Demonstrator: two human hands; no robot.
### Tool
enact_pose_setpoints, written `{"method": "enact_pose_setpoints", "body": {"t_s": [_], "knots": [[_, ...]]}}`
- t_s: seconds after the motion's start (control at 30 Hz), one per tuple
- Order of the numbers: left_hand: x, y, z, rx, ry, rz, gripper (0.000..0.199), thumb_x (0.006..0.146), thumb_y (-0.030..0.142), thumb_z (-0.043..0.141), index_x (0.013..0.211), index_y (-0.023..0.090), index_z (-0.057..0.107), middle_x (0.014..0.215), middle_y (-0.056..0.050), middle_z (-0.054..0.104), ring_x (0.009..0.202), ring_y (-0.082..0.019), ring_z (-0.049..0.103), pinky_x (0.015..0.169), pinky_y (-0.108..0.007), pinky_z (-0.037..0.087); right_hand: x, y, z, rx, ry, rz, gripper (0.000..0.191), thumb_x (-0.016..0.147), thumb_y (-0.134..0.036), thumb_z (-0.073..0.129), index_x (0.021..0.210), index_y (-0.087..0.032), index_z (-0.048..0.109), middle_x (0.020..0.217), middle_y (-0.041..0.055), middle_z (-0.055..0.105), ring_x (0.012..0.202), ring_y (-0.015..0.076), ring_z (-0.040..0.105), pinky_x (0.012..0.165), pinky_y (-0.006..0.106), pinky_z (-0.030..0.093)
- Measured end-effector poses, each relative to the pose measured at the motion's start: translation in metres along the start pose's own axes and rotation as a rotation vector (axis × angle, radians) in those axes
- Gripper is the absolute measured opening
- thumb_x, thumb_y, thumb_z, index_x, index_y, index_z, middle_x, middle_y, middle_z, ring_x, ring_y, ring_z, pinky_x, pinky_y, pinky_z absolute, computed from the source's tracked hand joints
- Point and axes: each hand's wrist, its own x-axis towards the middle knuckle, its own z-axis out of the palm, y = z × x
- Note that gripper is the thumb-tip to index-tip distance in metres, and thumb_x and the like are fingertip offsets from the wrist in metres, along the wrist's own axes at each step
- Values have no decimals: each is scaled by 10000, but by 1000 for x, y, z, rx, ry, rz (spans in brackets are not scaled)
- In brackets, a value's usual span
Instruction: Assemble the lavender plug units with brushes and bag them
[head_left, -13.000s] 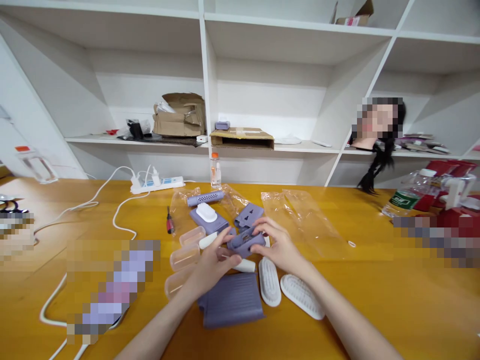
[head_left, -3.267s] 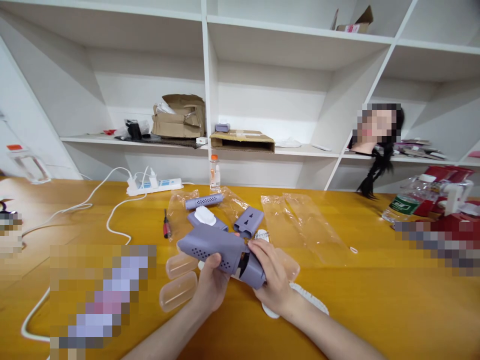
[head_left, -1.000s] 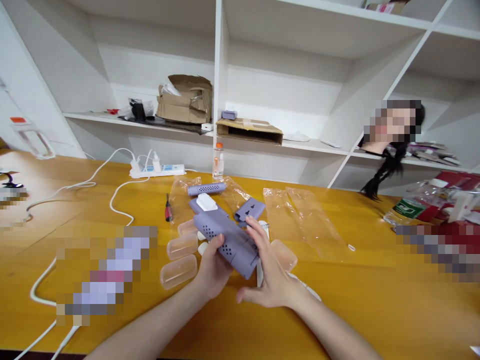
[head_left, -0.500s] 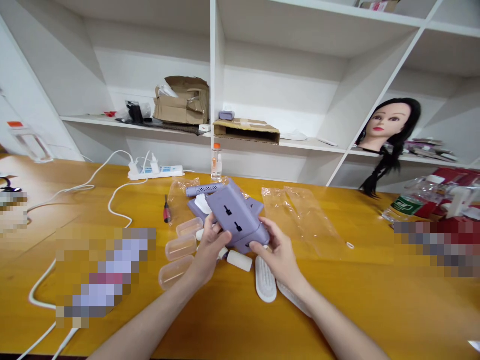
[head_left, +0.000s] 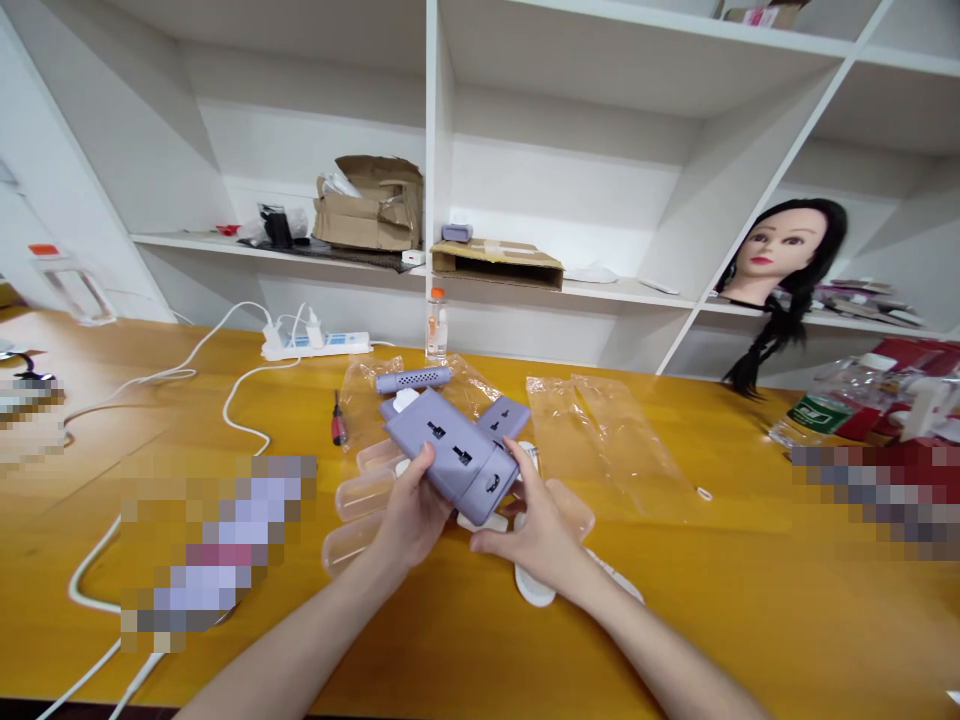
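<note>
A purple plastic case [head_left: 450, 450] with two dark keyhole-like slots and a round opening at its near end is held tilted above the table. My left hand [head_left: 416, 510] grips its left side, thumb on top and fingers underneath. My right hand [head_left: 544, 525] is at the near right end, fingers spread, index fingertip at the edge and thumb apart below. Behind the case are another purple slotted piece [head_left: 506, 418] and a purple perforated tube [head_left: 412, 380]. Clear plastic cups [head_left: 364, 495] lie left of my hands. White oval pads [head_left: 536, 590] lie partly hidden under my right hand.
A screwdriver [head_left: 337, 420] lies left of the tube. Clear plastic bags [head_left: 615, 430] are spread to the right. A power strip [head_left: 322, 345] with white cables and a small bottle [head_left: 436, 328] stand at the back. A large water bottle [head_left: 817, 405] is far right.
The case has been lowered and turned, so its near end with the round opening now shows. My right hand has loosened from that end, its thumb moving down and left.
</note>
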Motion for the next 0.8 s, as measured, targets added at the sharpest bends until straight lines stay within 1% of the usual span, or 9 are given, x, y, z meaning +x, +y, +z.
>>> {"method": "enact_pose_setpoints", "body": {"t_s": [0.07, 0.13, 0.2, 0.27, 0.4, 0.6, 0.8], "knots": [[-2, -2, 1, -4, 2, 15, 477, 788, 410, 562, 1209, 187, 529, 1163, -76, 621, 1139, -270, 516, 957, -414, 412, -3, 1, 4, -186, 51, -57, 1021, 567, -240, 774, 1373, -254, 148, 1315, 138, 410, 1113, 261, 506, 866, 421, 478], [-4, -5, 1, 10, 0, 29, 490, 776, 384, 585, 1217, 182, 519, 1147, -75, 629, 1138, -261, 518, 965, -400, 407, -5, 1, 6, -268, 37, -99, 979, 606, -247, 751, 1364, -246, 131, 1310, 140, 402, 1147, 263, 480, 899, 422, 458], [-6, -8, 0, 25, -5, 47, 502, 760, 338, 611, 1226, 183, 509, 1143, -72, 630, 1133, -250, 522, 972, -388, 401, -6, 0, 6, -308, 15, -107, 926, 638, -272, 729, 1344, -242, 130, 1253, 132, 444, 1103, 262, 511, 870, 418, 474], [-7, -11, 0, 29, -4, 67, 506, 754, 302, 618, 1235, 198, 499, 1151, -63, 626, 1120, -239, 532, 968, -383, 404, -7, -2, 5, -342, 23, -103, 891, 656, -289, 715, 1324, -240, 126, 1206, 128, 470, 1061, 267, 533, 839, 425, 486], [-8, -15, -2, 20, -8, 88, 509, 759, 272, 611, 1250, 235, 481, 1167, -39, 617, 1093, -220, 547, 955, -370, 415, -7, -4, 4, -384, 24, -99, 871, 670, -295, 699, 1306, -228, 108, 1158, 132, 489, 1023, 271, 549, 800, 420, 501], [-10, -16, -2, 35, -18, 102, 553, 740, 222, 621, 1267, 241, 459, 1152, -28, 626, 1102, -226, 539, 954, -371, 413, -7, -6, 5, -458, 41, -135, 900, 654, -284, 699, 1307, -215, 84, 1183, 156, 449, 1032, 289, 540, 775, 418, 509], [-10, -19, -4, 50, 6, 99, 574, 731, 221, 627, 1274, 238, 442, 1070, -18, 663, 1111, -221, 533, 947, -359, 418, -7, -7, 5, -491, 30, -139, 904, 660, -271, 696, 1297, -218, 56, 1190, 171, 419, 1039, 300, 534, 779, 428, 504]]}}
